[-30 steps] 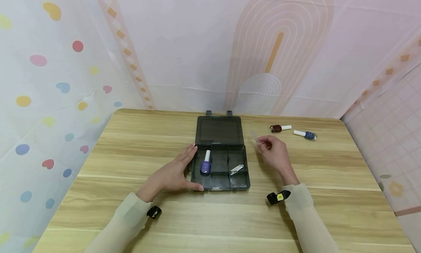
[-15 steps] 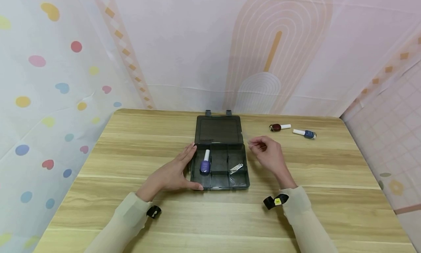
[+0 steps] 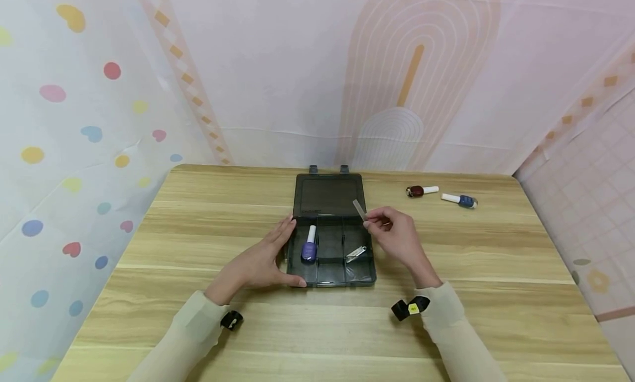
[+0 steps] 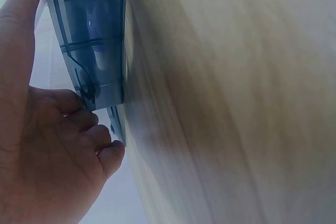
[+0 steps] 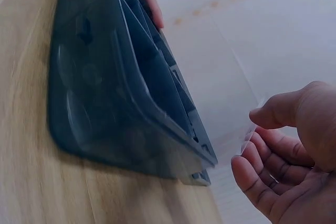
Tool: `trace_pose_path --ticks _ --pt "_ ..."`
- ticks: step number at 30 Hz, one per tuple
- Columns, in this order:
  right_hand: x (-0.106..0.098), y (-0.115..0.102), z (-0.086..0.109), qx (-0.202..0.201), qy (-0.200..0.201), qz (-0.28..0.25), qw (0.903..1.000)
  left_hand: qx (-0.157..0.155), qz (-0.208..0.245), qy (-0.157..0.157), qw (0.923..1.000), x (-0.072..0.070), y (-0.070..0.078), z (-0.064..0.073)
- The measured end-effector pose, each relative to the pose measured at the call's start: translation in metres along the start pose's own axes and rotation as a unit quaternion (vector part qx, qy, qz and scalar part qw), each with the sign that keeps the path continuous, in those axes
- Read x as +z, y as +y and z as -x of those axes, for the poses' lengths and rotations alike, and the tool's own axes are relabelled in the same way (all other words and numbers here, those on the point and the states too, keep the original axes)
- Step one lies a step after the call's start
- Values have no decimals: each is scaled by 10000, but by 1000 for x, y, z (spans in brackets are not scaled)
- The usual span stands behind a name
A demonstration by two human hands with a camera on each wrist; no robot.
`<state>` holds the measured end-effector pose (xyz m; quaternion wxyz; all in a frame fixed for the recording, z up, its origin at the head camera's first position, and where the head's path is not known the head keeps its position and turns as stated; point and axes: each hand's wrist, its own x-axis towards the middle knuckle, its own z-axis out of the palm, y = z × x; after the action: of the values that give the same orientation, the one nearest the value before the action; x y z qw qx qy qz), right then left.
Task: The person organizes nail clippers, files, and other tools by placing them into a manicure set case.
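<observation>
In the head view a dark translucent compartment box [image 3: 329,273] lies on the table with its lid [image 3: 329,195] folded back. My left hand [image 3: 260,261] holds the box at its left side, thumb at the front corner and fingertips near the back corner. Between thumb and fingers, my right hand [image 3: 397,236] pinches a thin translucent strip [image 3: 359,209] over the box's right back edge. The right wrist view shows that strip [image 5: 248,139] edge-on. A purple nail polish bottle [image 3: 309,251] with a white cap lies in a left compartment. Nail clippers [image 3: 356,254] rest in the right part.
At the back right of the wooden table [image 3: 198,205] lie a dark red nail polish bottle [image 3: 415,191] and a blue one [image 3: 466,201], both with white caps. A patterned cloth wall [image 3: 278,95] stands right behind the table.
My right hand has moved left with the strip, from beside the box to over its right back edge. My left hand keeps its place on the box.
</observation>
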<state>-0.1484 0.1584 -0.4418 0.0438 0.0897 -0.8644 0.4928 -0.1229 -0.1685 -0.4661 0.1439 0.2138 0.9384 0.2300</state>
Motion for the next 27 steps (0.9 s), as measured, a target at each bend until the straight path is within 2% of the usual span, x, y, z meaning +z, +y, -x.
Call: trace_pose_path --ticks 13,27 --pt "18 -10 4 -56 -435 129 9990 24 46 5 10000 0 0 1" --pt "35 -20 5 154 -693 -198 9973 -18 128 17 9999 0 0 1"
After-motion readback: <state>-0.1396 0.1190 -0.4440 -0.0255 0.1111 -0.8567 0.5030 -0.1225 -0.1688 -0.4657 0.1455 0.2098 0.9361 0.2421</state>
